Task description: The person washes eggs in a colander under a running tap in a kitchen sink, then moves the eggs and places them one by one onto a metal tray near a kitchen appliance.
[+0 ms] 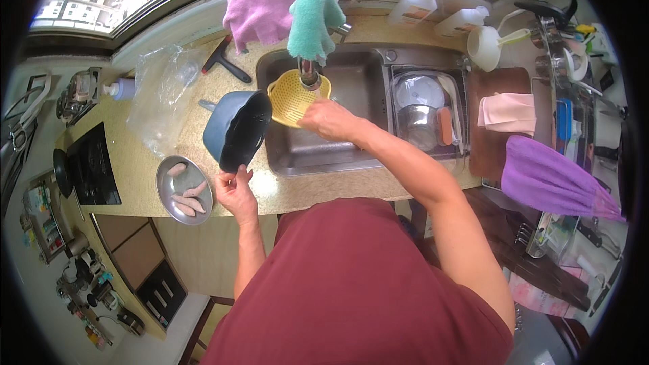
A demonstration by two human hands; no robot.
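My left hand [236, 192] pinches the near rim of a blue basin [215, 129]. The basin is tipped on its side above the counter, its dark inside facing the sink. My right hand [329, 119] grips the near right rim of a yellow colander [289, 96]; its fingers are partly hidden. The colander hangs tilted at the left side of the steel sink [329, 154], beneath the faucet spout [309, 78]. Left of my left hand, a grey metal bowl [190, 177] holds several sweet potatoes [187, 205] at the counter's front edge.
A teal cloth [314, 15] drapes over the faucet beside a pink cloth [258, 15]. A black squeegee [223, 61] and a clear plastic bag [162, 96] lie on the counter to the left. Right of the sink are a dish rack [459, 149] and a brown board [489, 157].
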